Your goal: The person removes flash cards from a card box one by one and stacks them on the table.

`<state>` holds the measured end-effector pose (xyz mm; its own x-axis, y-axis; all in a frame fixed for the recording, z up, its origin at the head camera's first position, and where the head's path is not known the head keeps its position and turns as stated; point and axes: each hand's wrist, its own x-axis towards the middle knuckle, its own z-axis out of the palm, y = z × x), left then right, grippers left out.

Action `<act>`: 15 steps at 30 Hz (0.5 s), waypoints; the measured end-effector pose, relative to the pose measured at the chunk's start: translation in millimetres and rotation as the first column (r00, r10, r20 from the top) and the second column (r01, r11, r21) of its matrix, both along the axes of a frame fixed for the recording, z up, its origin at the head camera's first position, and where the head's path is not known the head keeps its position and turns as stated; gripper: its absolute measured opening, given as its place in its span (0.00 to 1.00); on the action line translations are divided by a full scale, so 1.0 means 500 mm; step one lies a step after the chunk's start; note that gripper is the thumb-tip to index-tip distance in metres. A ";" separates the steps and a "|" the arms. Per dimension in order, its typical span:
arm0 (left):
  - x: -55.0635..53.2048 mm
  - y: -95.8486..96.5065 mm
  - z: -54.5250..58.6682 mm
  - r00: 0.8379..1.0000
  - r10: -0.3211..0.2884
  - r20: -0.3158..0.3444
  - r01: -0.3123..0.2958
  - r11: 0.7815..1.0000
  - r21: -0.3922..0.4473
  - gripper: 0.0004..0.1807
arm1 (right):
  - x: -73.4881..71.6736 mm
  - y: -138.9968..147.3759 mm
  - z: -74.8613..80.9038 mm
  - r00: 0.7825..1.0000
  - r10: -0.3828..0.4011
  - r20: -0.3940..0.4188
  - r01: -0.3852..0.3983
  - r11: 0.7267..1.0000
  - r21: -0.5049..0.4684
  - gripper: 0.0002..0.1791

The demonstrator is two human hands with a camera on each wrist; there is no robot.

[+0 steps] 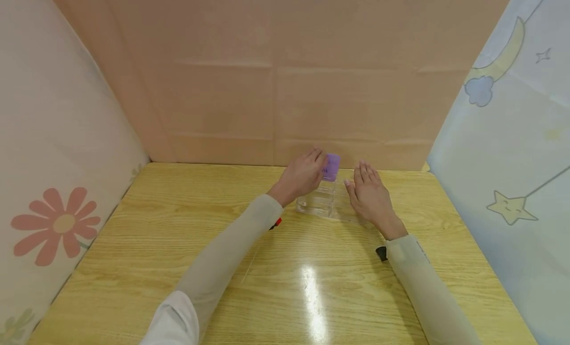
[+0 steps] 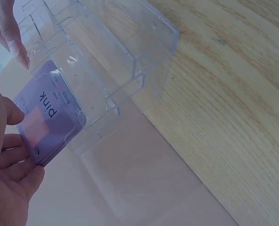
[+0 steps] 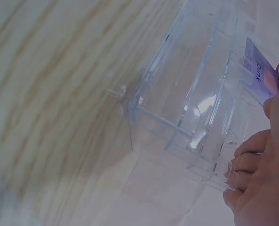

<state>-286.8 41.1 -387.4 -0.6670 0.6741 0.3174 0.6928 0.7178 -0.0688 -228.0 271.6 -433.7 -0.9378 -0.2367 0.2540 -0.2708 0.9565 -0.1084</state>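
At the back of the table stands a clear plastic tiered organizer (image 1: 315, 204), with steps and dividers. A flat purple packet (image 2: 44, 110) printed "pink" is at its rearmost tier, partly behind clear plastic. My left hand (image 1: 305, 172) pinches this packet by its outer side, the thumb on one face and the fingers behind. On the organizer's right side, my right hand (image 1: 371, 196) lies with fingers extended, and its fingertips touch the plastic in the right wrist view (image 3: 261, 174).
A small black object (image 1: 381, 253) lies by the right sleeve. Beside the left forearm is a small red and black object (image 1: 276, 223), partly hidden. A brown backdrop (image 1: 267, 87) rises directly behind the organizer, with patterned cloth walls on both sides.
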 end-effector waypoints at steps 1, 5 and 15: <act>0.001 0.000 -0.001 1.000 -0.002 -0.007 0.002 1.000 0.003 0.28 | 0.000 0.000 0.000 1.000 0.000 0.000 0.000 1.000 0.000 0.39; 0.003 -0.002 -0.001 0.999 -0.007 -0.033 0.007 1.000 0.007 0.26 | -0.001 0.000 0.001 1.000 0.001 0.009 -0.001 1.000 -0.008 0.39; 0.004 -0.006 0.016 0.998 -0.011 -0.055 0.015 0.997 0.079 0.19 | -0.007 0.004 0.002 1.000 0.000 0.031 0.001 0.999 -0.032 0.40</act>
<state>-285.0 38.2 -379.5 -0.6387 0.6539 0.4055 0.6989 0.7135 -0.0497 -231.3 273.4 -432.5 -0.9454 -0.2282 0.2327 -0.2662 0.9526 -0.1471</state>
